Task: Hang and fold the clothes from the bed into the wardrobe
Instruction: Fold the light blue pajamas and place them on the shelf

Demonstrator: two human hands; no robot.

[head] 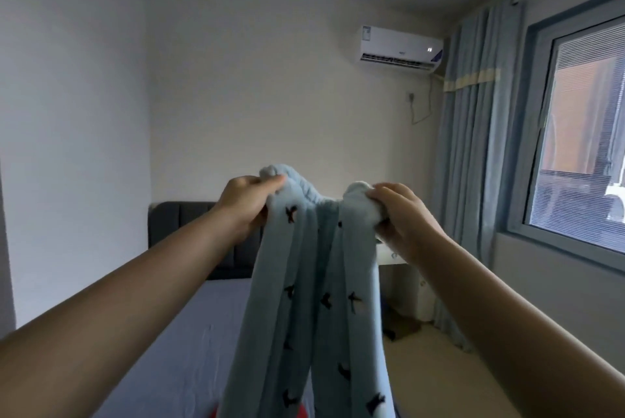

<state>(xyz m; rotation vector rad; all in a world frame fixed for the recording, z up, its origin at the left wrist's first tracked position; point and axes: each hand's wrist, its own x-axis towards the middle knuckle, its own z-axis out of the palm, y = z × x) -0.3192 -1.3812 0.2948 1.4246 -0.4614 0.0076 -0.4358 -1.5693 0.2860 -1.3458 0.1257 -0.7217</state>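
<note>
Gripping the bunched top edge of a pale blue garment, the left hand and right hand are holding it up over the bed.

**Dim room, daylight from the right**

We see soft, cool daylight coming through the window on the right; the left wall sinks into grey shade. Wide-angle distortion bows the window frame and stretches the forearms toward the bottom corners. The pale blue garment blurs at the bottom edge.
</note>
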